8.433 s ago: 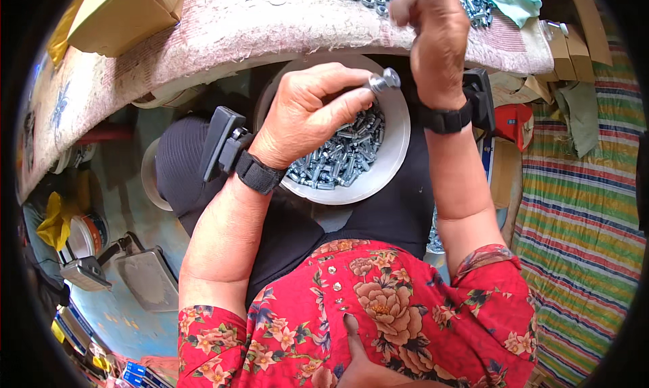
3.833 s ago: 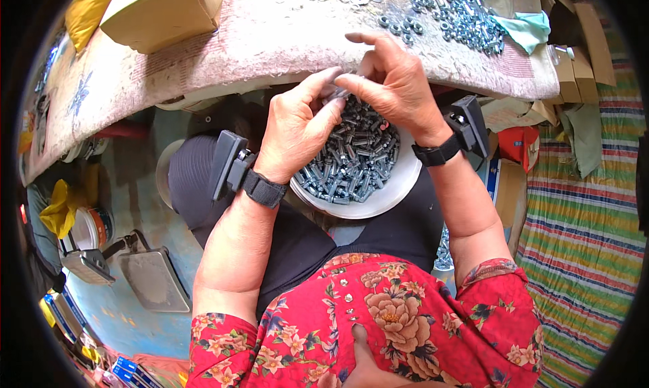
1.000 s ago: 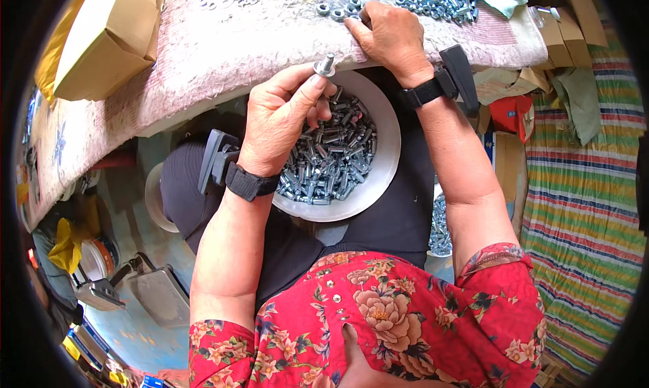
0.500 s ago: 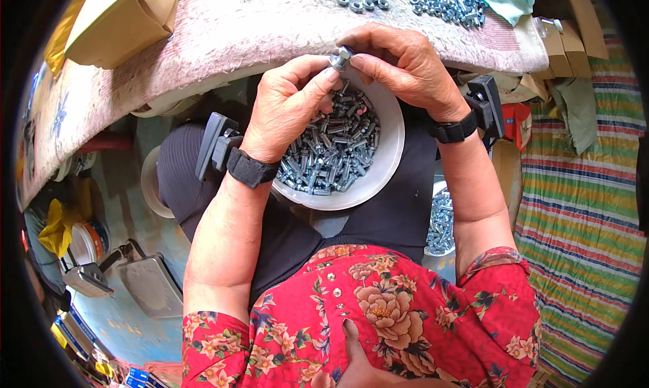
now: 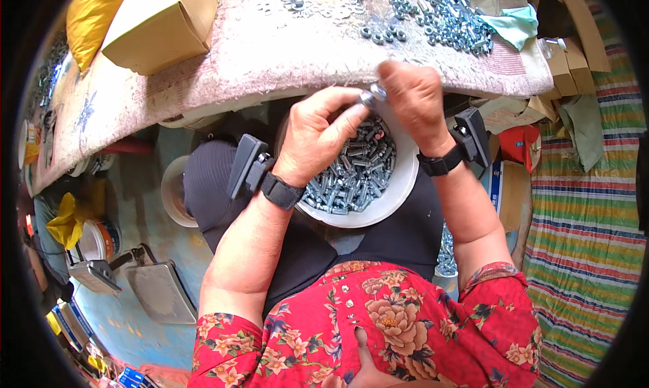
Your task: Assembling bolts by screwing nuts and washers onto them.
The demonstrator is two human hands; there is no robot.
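My left hand (image 5: 318, 134) is closed, pinching a short metal bolt (image 5: 367, 99) between thumb and forefinger above the bowl. My right hand (image 5: 417, 104) is curled closed at the bolt's other end, at a shiny hex-shaped part; its fingers are blurred by motion. Whether that hex part is the bolt's head or a nut, I cannot tell. Beneath both hands, a white plastic bowl (image 5: 403, 185) rests between my thighs. It holds a heap of similar metal bolts (image 5: 351, 178), partly hidden by my left hand.
Ahead is a cloth-covered table (image 5: 270, 57) with loose nuts (image 5: 383, 35), a pile of metal fasteners (image 5: 466, 30), a cardboard box (image 5: 162, 36) and a light green cloth (image 5: 514, 26). Another container of bolts (image 5: 446, 253) stands by my right leg. A striped sheet (image 5: 581, 253) covers the right side.
My right hand has turned and curled inward at the bolt, its fingers now blurred. Both hands and the bowl appear lower and farther right as the view has shifted.
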